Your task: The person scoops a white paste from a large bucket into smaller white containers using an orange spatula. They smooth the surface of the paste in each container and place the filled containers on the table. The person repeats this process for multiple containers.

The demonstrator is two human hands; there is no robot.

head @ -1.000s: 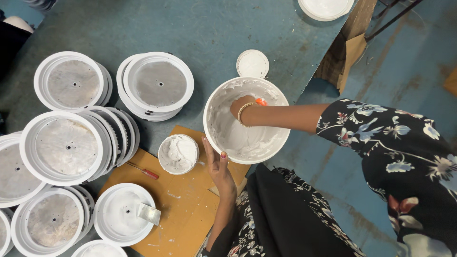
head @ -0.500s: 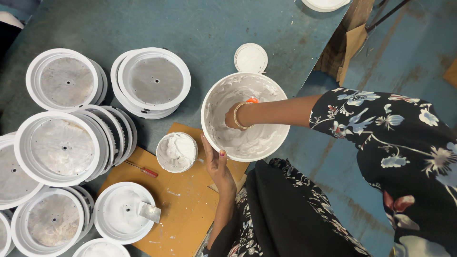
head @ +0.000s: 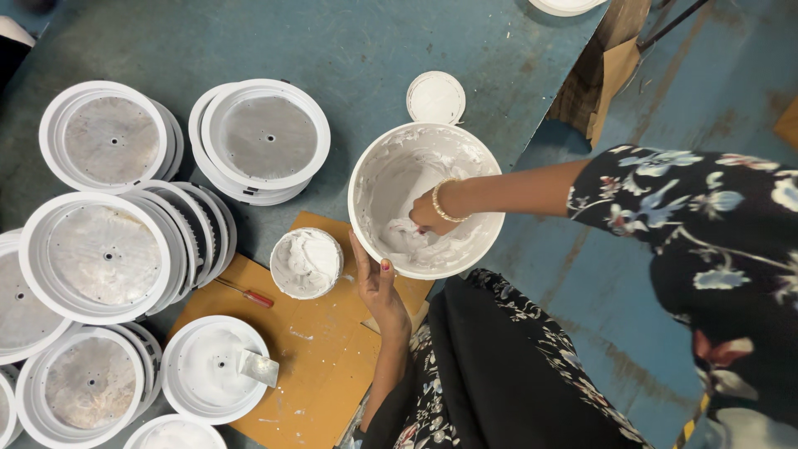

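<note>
Bucket, white and round, smeared inside with white paste, sits at the near right edge of the counter, partly over an orange board. Right hand reaches down inside it, fingers curled into the paste near the bottom; whether it grips a tool or just paste I cannot tell, only a small red bit shows by the fingertips. Left hand rests open against the bucket's near outer wall, fingers spread, steadying it. Just left of that hand a small white cup stands on the board, heaped full of paste. A red-handled screwdriver lies at the board's left edge. Near the board's lower left corner a white round housing lies with a metal scraper resting in it, inside looks coated white. Small white lid lies behind the bucket. Stacks of round white housings with bare grey metal centres fill the left half of the counter out to its left edge. Judging by this, the bucket is nearly scraped out, the cup is filled, one housing is pasted, and most housings are left bare.
</note>
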